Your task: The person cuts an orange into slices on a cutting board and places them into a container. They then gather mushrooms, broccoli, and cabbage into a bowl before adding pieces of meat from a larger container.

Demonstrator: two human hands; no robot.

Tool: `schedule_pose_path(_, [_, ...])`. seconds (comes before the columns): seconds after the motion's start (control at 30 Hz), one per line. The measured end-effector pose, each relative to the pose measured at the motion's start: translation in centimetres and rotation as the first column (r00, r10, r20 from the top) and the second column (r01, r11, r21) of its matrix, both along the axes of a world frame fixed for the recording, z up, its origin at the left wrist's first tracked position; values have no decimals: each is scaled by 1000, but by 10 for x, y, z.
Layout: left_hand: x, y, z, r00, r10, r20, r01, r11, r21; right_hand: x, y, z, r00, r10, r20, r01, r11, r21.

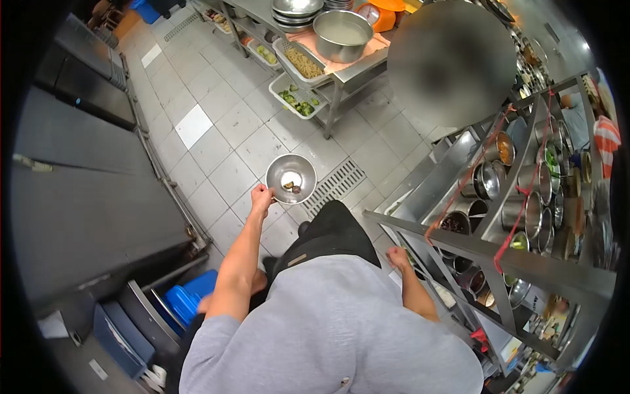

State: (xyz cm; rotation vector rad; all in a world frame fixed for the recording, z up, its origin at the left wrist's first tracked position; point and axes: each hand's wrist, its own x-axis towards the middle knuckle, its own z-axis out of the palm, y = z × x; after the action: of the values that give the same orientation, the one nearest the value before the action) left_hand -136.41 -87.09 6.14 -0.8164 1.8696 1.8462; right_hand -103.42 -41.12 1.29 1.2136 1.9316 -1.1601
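My left hand [261,198] is closed on the rim of a round steel mixing bowl [303,169], held out in front of me above the tiled floor. A few small brown pieces of food [291,188] lie at the bottom of the bowl; their kind is too small to make out. My right hand [398,257] hangs low at my right side with its fingers curled in, and no object shows in it. It is near the steel rack [420,225] but appears apart from it.
Ahead, a steel table [364,69] carries a large pot [341,41] of pale liquid. Trays of noodles [303,60] and broccoli [298,105] sit below. Pots crowd the right rack. A floor grate [335,187] lies ahead, and steel cabinets [85,217] line the left. A blurred patch hides part of the view.
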Motion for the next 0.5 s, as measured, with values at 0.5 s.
schedule_pose_path(0.5, [-291, -83, 2, 986, -167, 12, 167, 982, -89, -314, -69, -64, 986, -112, -123, 87, 977, -195])
